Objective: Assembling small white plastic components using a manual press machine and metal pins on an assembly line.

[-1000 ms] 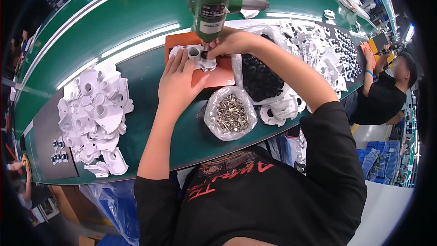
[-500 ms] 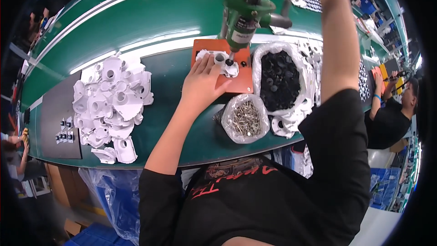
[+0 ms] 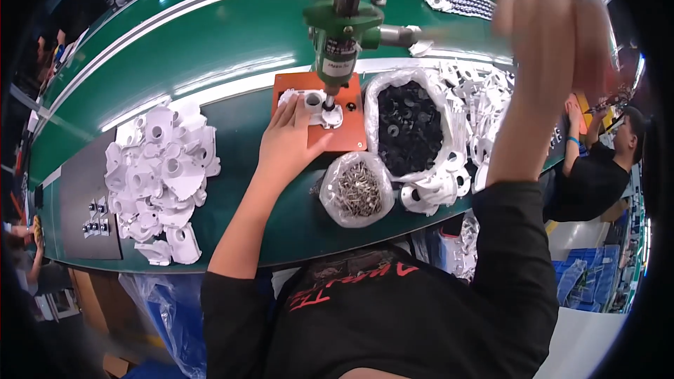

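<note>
My left hand lies with fingers stretched out over a white plastic part on an orange fixture block. The thumb is spread away over the block. Above the part stands a green bench press, its ram tip down at a round black piece on the white part. My right hand is raised to the right of the press, smeared by motion. A blurred bar reaches from the press toward it; whether the fingers hold it is unclear.
White plastic parts lie heaped at left, beside a dark board with small assemblies. Right of the fixture stand a bag of black pieces and a bag of screws. More white parts lie beyond. A co-worker sits far right.
My right hand has come down into view from beyond the top edge. The whole view has shifted a little. My left hand stays on the white part.
</note>
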{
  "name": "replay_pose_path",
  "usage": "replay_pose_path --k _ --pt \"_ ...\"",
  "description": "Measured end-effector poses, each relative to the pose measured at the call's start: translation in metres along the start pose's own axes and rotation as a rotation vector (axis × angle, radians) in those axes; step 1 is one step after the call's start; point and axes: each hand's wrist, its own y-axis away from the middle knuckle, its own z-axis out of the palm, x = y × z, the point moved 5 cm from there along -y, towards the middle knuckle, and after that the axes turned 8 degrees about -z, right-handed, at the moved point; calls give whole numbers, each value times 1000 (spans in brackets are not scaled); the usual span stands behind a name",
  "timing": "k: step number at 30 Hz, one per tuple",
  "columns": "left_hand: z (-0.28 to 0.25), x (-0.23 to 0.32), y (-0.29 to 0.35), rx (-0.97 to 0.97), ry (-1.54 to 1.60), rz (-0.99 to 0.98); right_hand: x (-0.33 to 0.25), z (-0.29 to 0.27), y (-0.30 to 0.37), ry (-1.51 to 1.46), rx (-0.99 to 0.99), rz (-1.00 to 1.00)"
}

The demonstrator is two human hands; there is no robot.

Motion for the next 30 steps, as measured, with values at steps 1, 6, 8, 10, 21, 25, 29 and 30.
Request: replay_pose_path --k 1,6,8,10,21,25,29,30 --pt "0 -5 1 -8 -15 -21 -10 34 -43 25 -212 -221" --pt "-4 -21 14 -18 13 -113 135 71 -173 482 139 -250" --pt "8 0 -5 -54 93 -46 156 -51 -244 594 318 -283" --pt "6 -13 2 -42 96 -92 178 -28 -237 644 302 -217" --pt "1 -32 -44 -240 172 -8 118 -5 -18 659 90 -166" --pt "-19 -22 -57 -395 70 -1 115 -18 51 922 -27 -13" --pt "-41 -15 -58 -361 -113 -51 133 -32 102 963 -97 202" --pt "-44 -20 -52 -414 -162 -152 138 -32 112 917 -107 235"
